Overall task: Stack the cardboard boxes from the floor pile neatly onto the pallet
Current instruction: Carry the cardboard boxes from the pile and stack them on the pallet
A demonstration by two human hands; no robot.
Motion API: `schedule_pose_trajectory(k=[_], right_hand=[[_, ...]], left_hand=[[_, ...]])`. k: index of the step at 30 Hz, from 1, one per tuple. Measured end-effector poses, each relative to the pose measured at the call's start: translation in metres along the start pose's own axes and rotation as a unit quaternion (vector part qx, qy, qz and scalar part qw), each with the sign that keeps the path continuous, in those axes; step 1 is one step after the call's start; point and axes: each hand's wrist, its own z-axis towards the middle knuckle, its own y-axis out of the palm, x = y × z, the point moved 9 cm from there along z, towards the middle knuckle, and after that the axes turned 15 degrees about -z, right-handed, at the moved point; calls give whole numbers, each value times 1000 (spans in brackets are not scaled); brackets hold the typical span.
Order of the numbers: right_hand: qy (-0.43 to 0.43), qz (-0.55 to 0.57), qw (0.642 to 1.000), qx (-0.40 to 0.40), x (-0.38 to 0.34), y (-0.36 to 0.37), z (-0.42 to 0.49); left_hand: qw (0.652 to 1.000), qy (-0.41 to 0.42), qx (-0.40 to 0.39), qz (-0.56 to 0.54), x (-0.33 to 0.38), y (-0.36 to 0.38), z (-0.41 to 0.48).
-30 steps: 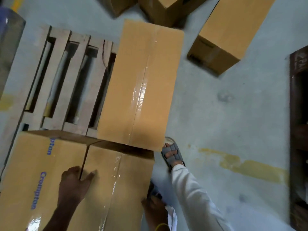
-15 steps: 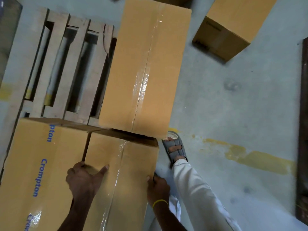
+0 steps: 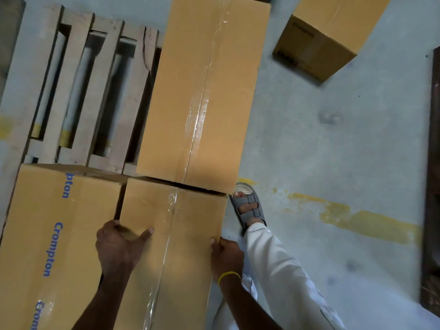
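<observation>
A taped cardboard box (image 3: 181, 246) lies at the near edge of the wooden pallet (image 3: 78, 91). My left hand (image 3: 119, 244) grips its left edge, fingers in the gap beside a box printed "Crompton" (image 3: 52, 234), thumb on top. My right hand (image 3: 226, 253) holds the box's right edge, fingers down its side. A longer taped box (image 3: 204, 91) lies on the pallet just beyond, its near end touching the held box.
Another cardboard box (image 3: 328, 36) sits on the concrete floor at the upper right. My foot in a grey sandal (image 3: 248, 206) stands by the boxes' right corner. A dark wooden frame (image 3: 432, 186) runs along the right edge. Yellow paint marks the floor.
Both hands have moved up along the near box to its two sides. The right hand has come up from below to grip the right edge. The view has shifted closer.
</observation>
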Motion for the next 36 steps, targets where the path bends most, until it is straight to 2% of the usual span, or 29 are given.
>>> schedule_pose_trajectory(k=[17, 24, 29, 36], right_hand=[[28, 37, 999, 3, 5, -2, 9], [1, 6, 1000, 5, -1, -5, 9], [14, -2, 1000, 9, 2, -9, 8], [-13, -29, 999, 4, -4, -11, 5]], left_hand=[[999, 5, -13, -38, 6, 7, 0], [997, 4, -7, -72, 6, 4, -2], [996, 0, -7, -89, 8, 3, -4], [995, 10, -32, -93, 7, 1, -4]])
